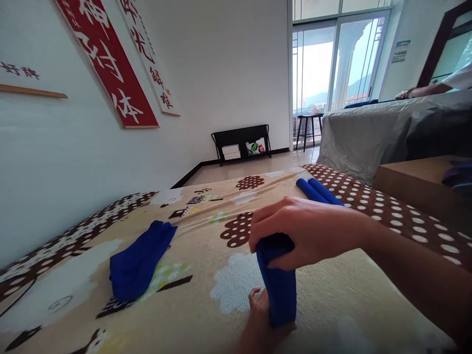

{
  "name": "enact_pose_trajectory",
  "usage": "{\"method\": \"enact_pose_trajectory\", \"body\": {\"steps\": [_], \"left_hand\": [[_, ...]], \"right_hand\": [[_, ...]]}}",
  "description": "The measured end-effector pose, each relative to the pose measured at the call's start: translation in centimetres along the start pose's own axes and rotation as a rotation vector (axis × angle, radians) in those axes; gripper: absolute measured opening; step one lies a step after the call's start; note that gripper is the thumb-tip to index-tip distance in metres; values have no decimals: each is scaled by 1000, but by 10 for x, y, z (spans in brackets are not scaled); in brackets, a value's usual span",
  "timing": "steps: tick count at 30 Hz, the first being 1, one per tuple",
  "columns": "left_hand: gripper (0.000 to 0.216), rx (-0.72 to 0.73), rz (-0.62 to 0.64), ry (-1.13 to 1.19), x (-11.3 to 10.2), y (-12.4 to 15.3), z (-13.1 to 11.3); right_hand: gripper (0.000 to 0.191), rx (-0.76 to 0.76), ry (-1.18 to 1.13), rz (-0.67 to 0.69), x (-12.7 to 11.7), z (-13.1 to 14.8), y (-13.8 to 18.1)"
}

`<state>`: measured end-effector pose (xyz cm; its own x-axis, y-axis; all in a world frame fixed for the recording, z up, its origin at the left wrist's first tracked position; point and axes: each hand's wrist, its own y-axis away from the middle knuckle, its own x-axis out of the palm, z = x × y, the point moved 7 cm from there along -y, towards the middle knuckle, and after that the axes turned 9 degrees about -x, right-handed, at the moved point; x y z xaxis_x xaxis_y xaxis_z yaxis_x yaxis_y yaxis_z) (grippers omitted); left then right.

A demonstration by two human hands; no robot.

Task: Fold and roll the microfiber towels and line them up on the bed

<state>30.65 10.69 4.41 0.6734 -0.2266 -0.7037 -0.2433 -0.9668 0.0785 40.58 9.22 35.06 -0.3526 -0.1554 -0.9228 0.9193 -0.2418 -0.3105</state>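
Observation:
My right hand (pixel 285 228) curls over the upper end of a rolled blue cloth (pixel 280 290), thumb on the near side and fingers over the far side. The roll stands nearly upright above the patterned blanket (pixel 199 290). At its lower end, my left hand (pixel 263 314) grips it, with one curled finger showing to the left; the other fingers are hidden behind the cloth. To the left, a loose, crumpled blue cloth (pixel 140 263) lies on the blanket. Two blue rolls (pixel 319 191) rest side by side beyond my right hand.
A cardboard box (pixel 409 177) stands right of the blanket, with dark items on it. Behind it, a plastic-covered table (pixel 365 137) has another person's arm (pixel 427 92) over it. A black rack (pixel 241 140) stands by the far wall, and a stool (pixel 309 129) by the glass door.

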Motion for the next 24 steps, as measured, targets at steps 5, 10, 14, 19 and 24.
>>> {"method": "enact_pose_trajectory", "body": {"steps": [5, 10, 14, 19, 24], "left_hand": [[50, 27, -16, 100, 2, 0, -9], [61, 27, -73, 111, 1, 0, -14], [62, 73, -80, 78, 6, -4, -10], [65, 135, -105, 56, 6, -10, -12], [57, 150, -9, 16, 15, -19, -23]], "right_hand": [[20, 2, 43, -16, -2, 4, 4], [20, 31, 56, -24, -4, 3, 8], [19, 34, 45, -47, -6, 2, 11], [18, 55, 80, -35, -10, -1, 16], [23, 117, 123, -52, -14, -12, 27]]}}
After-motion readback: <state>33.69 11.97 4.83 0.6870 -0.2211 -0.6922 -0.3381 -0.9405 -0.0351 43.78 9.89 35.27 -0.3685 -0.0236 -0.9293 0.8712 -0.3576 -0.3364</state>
